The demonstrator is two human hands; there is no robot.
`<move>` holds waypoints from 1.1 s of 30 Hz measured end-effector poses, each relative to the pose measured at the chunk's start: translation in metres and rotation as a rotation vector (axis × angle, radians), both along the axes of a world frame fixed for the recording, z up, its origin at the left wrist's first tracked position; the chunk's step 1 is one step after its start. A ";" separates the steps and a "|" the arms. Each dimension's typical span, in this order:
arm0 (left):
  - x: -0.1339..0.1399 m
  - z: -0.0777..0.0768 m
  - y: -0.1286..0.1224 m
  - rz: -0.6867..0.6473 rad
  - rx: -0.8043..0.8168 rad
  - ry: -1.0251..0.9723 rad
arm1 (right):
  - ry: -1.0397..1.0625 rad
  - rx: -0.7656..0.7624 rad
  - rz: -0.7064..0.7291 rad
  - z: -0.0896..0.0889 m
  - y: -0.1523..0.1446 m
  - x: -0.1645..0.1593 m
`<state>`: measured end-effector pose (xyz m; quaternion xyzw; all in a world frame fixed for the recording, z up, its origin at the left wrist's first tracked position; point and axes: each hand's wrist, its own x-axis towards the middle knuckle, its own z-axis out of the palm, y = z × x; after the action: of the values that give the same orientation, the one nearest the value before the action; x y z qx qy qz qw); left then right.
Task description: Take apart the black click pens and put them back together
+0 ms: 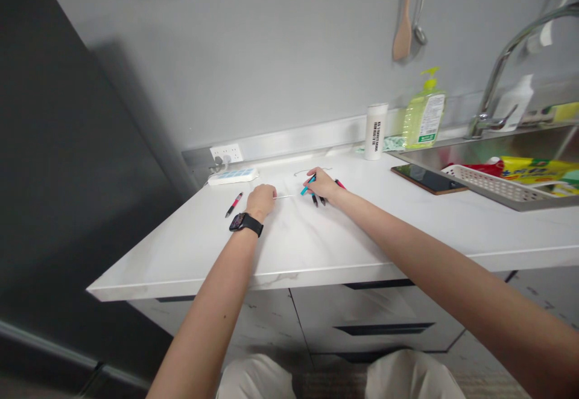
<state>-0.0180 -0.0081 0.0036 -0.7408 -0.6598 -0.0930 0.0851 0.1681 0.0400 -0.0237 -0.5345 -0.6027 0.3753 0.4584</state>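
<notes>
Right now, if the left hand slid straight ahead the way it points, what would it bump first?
Probably the pale border at the bottom of the wall, since the left hand seems aimed just right of the power strip. Depth is hard to judge.

On the counter (172, 254), we find one pen (234, 204) left of the left hand (262, 198), and the power strip (233, 176) behind this pen. Partly under the right hand (324, 185) lie more pens (315, 200), perhaps two. At the back stands the cup (376, 133), with the soap bottle (424, 118) to its right; the phone (427, 178) lies before them, at the left edge of the sink (429, 157).
</notes>
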 end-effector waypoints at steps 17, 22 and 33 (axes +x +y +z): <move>0.010 0.018 -0.017 -0.009 0.138 0.209 | -0.201 0.183 0.031 0.002 0.002 -0.003; 0.009 0.017 -0.014 -0.037 0.231 0.154 | -0.224 0.186 0.024 0.007 -0.004 -0.004; 0.005 0.011 -0.008 0.022 0.166 0.113 | -0.352 0.250 0.082 0.016 -0.016 -0.003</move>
<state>-0.0126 -0.0161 0.0146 -0.7280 -0.6520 -0.1044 0.1842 0.1655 0.0245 -0.0081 -0.5059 -0.7365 0.2171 0.3930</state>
